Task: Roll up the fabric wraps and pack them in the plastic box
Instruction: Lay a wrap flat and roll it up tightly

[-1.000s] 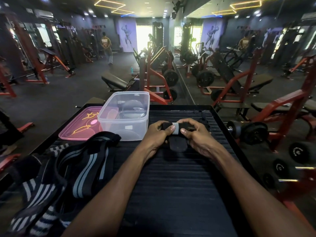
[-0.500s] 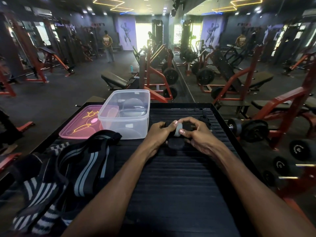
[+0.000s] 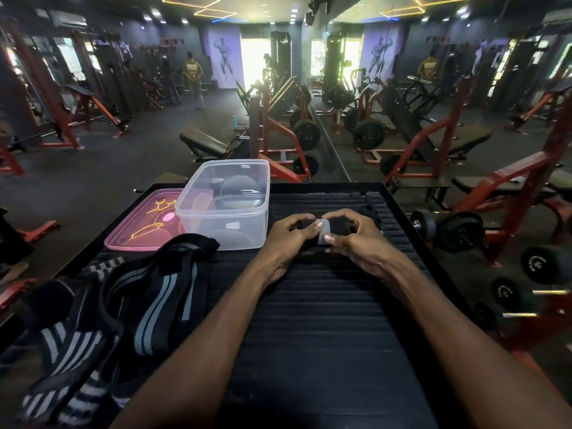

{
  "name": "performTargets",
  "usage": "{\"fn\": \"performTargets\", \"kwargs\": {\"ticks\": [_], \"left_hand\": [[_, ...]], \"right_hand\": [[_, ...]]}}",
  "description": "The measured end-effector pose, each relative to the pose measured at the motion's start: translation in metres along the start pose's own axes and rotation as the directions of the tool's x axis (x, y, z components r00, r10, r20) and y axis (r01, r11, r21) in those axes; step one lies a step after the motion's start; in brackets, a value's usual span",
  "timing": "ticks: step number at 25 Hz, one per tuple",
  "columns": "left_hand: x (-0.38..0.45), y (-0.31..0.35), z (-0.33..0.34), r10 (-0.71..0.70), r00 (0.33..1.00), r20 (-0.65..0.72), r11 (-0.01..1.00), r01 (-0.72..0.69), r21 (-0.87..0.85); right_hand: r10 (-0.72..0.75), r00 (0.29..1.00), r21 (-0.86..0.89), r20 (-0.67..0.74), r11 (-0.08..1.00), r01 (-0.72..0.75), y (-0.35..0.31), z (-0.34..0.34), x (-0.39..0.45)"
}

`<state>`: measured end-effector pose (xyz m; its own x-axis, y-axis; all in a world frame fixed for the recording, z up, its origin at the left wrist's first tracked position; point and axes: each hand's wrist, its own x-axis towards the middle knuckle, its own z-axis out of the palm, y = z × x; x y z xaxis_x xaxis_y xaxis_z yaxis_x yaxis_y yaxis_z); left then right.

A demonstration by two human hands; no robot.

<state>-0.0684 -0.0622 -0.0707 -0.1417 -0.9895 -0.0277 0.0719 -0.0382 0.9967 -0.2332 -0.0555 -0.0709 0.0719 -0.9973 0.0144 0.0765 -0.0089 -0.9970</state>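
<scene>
Holding a small black wrap (image 3: 322, 230) between both hands, you grip it with the fingers of your left hand (image 3: 289, 235) and your right hand (image 3: 353, 239) curled around its two ends, low over the dark ribbed surface (image 3: 325, 320). The clear plastic box (image 3: 224, 205) stands just left of your left hand, and its pink lid (image 3: 145, 224) lies flat beside it. More striped wraps (image 3: 102, 311) lie in a loose pile at the near left.
</scene>
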Motion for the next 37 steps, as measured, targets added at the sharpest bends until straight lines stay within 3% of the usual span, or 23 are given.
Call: {"fn": "performTargets", "kwargs": {"ticks": [2, 6, 8, 10, 12, 13, 17, 20, 23, 28, 37], "left_hand": [[-0.001, 0.000, 0.002, -0.008, 1.000, -0.014, 1.000, 0.008, -0.023], [-0.003, 0.000, 0.002, 0.078, 0.996, -0.047, 0.997, -0.078, 0.007], [-0.003, -0.003, 0.000, 0.042, 0.999, -0.034, 0.999, -0.042, 0.002], [-0.002, -0.007, -0.003, 0.041, 0.999, -0.012, 0.977, -0.038, 0.210], [-0.001, -0.011, -0.003, 0.124, 0.992, 0.020, 0.816, -0.113, 0.566], [-0.001, -0.012, -0.001, 0.160, 0.987, 0.009, 0.760, -0.129, 0.637], [-0.002, -0.015, 0.007, 0.187, 0.973, -0.135, 0.834, -0.085, 0.546], [-0.003, -0.022, 0.012, 0.136, 0.984, -0.114, 0.829, -0.050, 0.558], [-0.002, -0.029, 0.018, 0.143, 0.985, -0.092, 0.793, -0.059, 0.606], [0.000, -0.031, 0.019, 0.171, 0.985, -0.035, 0.755, -0.108, 0.646], [0.000, -0.035, 0.020, 0.152, 0.982, 0.109, 0.694, -0.185, 0.696]], "right_hand": [[-0.042, 0.999, -0.018, -0.007, 0.999, 0.042, 0.001, 0.000, 0.002], [0.050, 0.999, 0.172, -0.007, 0.984, -0.048, -0.001, 0.005, 0.005], [0.055, 0.996, 0.076, -0.075, 0.996, -0.049, 0.001, 0.004, 0.005], [-0.049, 0.989, -0.184, -0.140, 0.983, 0.022, 0.004, 0.002, 0.005], [-0.162, 0.972, -0.414, -0.172, 0.907, 0.078, 0.006, 0.002, 0.004], [-0.183, 0.964, -0.439, -0.193, 0.895, 0.082, 0.006, 0.004, 0.004], [-0.109, 0.966, -0.283, -0.235, 0.958, 0.039, 0.010, 0.015, 0.006], [-0.214, 0.952, -0.575, -0.218, 0.817, 0.052, 0.011, 0.016, 0.000], [-0.299, 0.934, -0.713, -0.196, 0.698, 0.074, 0.011, 0.016, -0.007], [-0.423, 0.884, -0.802, -0.197, 0.588, 0.103, 0.013, 0.017, -0.009], [-0.482, 0.858, -0.828, -0.176, 0.544, 0.137, 0.023, 0.012, -0.003]]}}
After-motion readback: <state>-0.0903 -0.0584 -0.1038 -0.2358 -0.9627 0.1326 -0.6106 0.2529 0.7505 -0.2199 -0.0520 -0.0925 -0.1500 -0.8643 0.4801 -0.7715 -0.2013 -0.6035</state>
